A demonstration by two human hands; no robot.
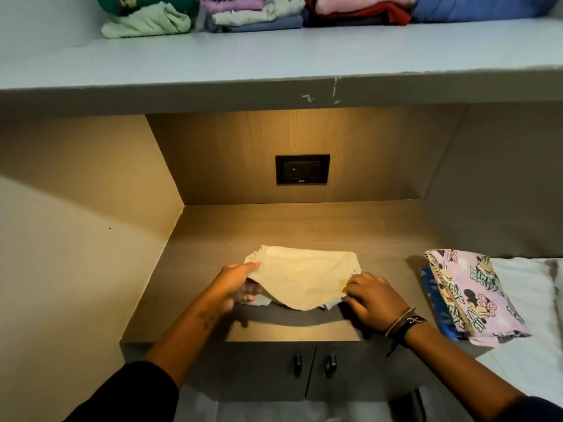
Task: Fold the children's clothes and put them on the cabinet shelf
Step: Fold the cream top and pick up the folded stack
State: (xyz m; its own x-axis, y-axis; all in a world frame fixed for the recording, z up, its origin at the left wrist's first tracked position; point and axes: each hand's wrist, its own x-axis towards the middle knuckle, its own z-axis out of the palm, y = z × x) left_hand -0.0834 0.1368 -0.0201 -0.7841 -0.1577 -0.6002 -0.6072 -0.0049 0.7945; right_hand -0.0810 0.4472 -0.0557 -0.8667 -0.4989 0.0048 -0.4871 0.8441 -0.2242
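Folding step underway. Small cream cotton garment (300, 277) lies on the wood-grain cabinet counter (380, 233). Left hand (236, 286) pinches its left edge; right hand (373, 296) pinches the right, fingers possibly tucked under. Next: fold over, then lift to the grey upper shelf (274, 62).

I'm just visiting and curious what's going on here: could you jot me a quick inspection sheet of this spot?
Surface: wooden counter in a lit nook, above two cabinet doors.
Job's things: cream garment half folded on the counter; folded clothes stacked on the upper shelf; pink cartoon-print garment over a blue one, on the white bedding at right.
Clutter: nothing seen.
Grips: left hand and right hand each hold an edge of the cream garment.
Cables: nothing seen; a wall socket sits unused.
Surroundings: plain beige walls.
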